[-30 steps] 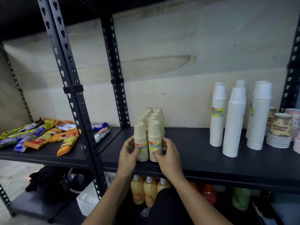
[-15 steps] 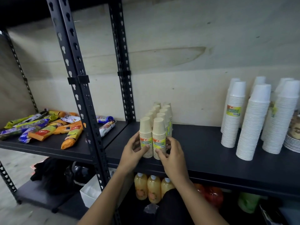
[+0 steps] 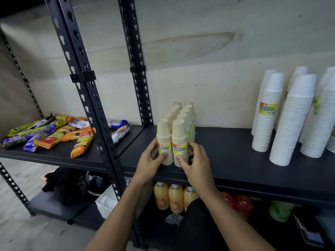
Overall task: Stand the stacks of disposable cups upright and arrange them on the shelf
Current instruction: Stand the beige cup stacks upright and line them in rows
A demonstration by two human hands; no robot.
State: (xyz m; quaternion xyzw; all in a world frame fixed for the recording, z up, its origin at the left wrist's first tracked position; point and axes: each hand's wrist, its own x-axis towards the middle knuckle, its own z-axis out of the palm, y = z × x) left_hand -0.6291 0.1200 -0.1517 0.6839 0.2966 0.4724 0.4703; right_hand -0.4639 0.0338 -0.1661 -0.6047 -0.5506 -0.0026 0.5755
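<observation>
Bracketing upright cup stacks (image 3: 171,142), left hand (image 3: 149,161) and right hand (image 3: 198,164) grip.

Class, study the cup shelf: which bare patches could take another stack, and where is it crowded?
Free: black shelf between tan cup stacks and white cup stacks; a strip between post and tan stacks. Crowded: among the white stacks, and where left hand and right hand grip the front pair.

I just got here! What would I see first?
Two rows of tan cup stacks stand upright on the black shelf, with the left hand and right hand gripping the front pair. Tall white cup stacks tower at the right, and bright snack packets lie jumbled far left.
</observation>
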